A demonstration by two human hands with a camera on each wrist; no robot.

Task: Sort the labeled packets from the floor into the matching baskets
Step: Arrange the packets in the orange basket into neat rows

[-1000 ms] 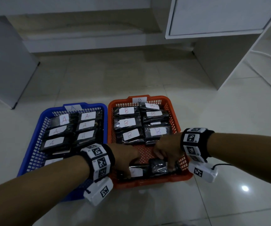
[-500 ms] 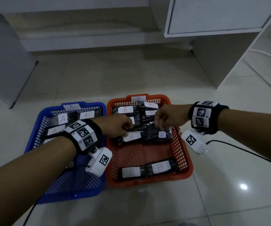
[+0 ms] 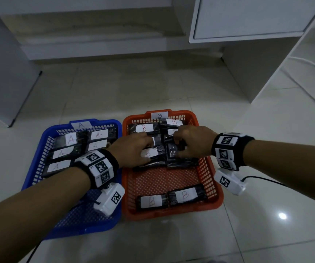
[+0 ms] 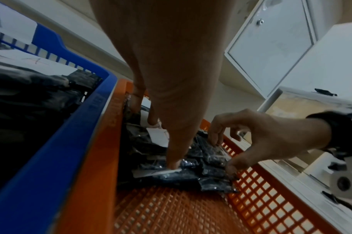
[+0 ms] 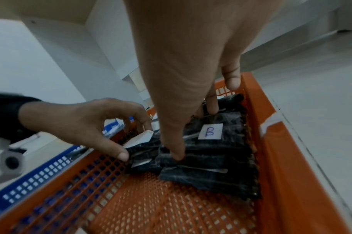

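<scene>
The orange basket, tagged B, holds black packets with white B labels. Both of my hands are in its far half. My left hand grips the left stack of B packets between thumb and fingers. Beside it, my right hand grips the right stack, thumb on the near edge and fingers over the far edge. In the right wrist view that top packet shows a small B label. Two more B packets lie side by side at the near end. The blue basket on the left holds several A packets.
The baskets stand side by side on pale floor tiles. A white cabinet overhangs at the back right, with a grey panel at the left. A black cable trails from my right wrist. The orange basket's middle shows bare mesh.
A second ago both hands were at the near end of the orange basket, on the two B packets. They let go and moved to the far stacks, which they now grip.
</scene>
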